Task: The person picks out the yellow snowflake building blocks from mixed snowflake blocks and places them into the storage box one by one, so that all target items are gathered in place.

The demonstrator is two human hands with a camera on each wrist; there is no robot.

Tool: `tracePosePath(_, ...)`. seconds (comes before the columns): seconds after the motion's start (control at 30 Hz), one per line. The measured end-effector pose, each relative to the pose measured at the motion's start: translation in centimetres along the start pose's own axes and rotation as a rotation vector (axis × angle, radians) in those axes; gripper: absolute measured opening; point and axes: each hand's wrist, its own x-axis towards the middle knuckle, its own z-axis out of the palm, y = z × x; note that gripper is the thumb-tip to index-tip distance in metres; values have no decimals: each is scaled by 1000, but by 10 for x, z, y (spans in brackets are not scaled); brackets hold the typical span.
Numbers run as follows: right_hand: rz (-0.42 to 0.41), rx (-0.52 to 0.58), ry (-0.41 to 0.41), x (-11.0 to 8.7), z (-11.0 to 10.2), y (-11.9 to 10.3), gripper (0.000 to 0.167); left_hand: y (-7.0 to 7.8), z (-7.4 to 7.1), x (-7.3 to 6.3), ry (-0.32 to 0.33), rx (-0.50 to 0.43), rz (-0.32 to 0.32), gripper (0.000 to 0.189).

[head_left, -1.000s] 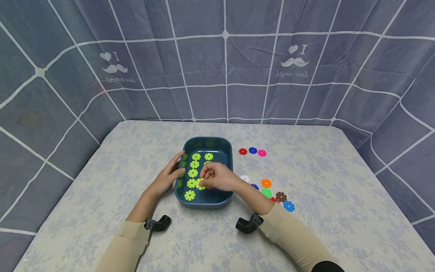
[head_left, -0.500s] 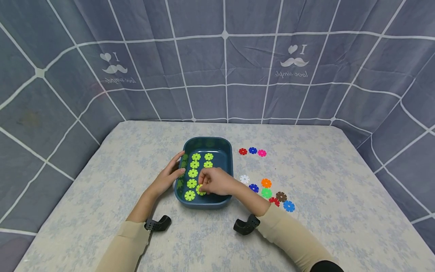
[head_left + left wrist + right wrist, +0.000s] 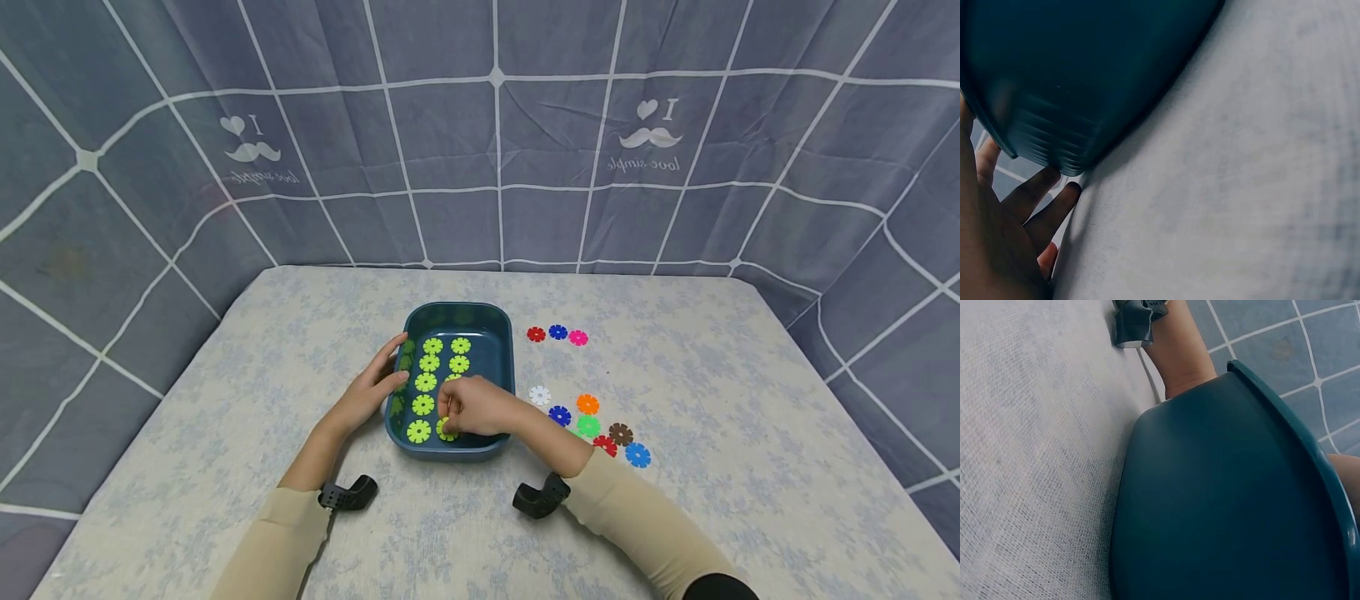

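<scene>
A dark teal plastic tray (image 3: 450,455) stands on the table, with two columns of yellow-green snowflake discs lying inside. My left hand (image 3: 367,392) rests against the tray's left side, fingers mostly straight; the left wrist view has its fingertips (image 3: 1069,190) touching the outer wall. Inside the tray, my right hand (image 3: 480,406) pinches a yellow-green snowflake disc (image 3: 446,430) at the near end of the right column, beside the nearest left-column disc (image 3: 418,431). That hand partly covers the right column. In the right wrist view the tray wall hides most of the right hand.
Right of the tray lie several loose discs, among them white (image 3: 540,395), orange (image 3: 588,404), brown (image 3: 620,434) and light blue (image 3: 638,455). Farther back are a red disc (image 3: 536,334), a blue disc (image 3: 558,332) and a pink disc (image 3: 578,337). A grey curtain (image 3: 450,150) hangs behind.
My right hand has moved the pinched disc toward the tray's near end, leaving more of the right column in sight. The left hand and the tray stay put.
</scene>
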Motion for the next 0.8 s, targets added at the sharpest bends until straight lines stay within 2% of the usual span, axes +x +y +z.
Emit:
tracePosePath(0.47, 24, -90, -54, 0, 2, -2, 16, -2, -1, 0, -10, -4, 13, 62)
tracePosePath(0.8, 36, -176, -18, 1, 5, -3, 17, -1, -1, 0, -11, -8, 1, 61)
